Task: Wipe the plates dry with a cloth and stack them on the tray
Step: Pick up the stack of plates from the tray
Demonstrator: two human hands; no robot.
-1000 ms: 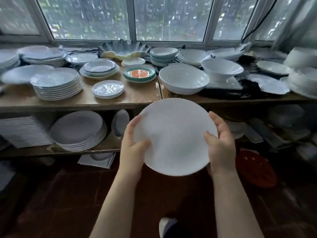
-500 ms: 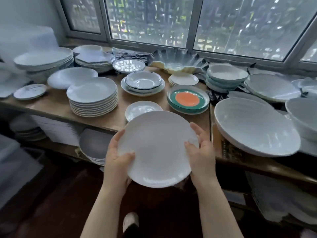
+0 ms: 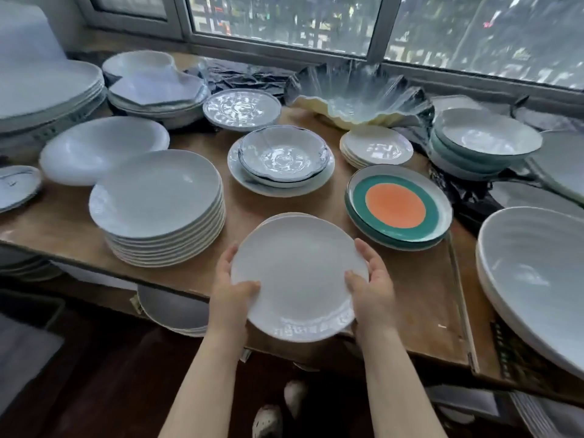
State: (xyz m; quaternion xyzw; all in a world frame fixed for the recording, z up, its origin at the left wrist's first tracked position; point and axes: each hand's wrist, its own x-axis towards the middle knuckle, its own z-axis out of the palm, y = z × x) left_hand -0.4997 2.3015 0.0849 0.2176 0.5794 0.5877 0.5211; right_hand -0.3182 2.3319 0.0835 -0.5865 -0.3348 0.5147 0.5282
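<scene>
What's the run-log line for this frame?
left hand: grips white plate | right hand: grips plate | plate: above small stack

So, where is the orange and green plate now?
In the head view, the orange and green plate lies on the wooden shelf, right of the held white plate.

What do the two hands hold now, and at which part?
Both hold one white plate by its rim: left hand on its left edge, right hand on its right edge.

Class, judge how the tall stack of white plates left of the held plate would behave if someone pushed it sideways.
The stack of white plates looks heavy, about ten deep, so it would probably resist. Glossy rims suggest upper plates might slide off. It stands near the table edge, so breakage seems a risk.
</scene>
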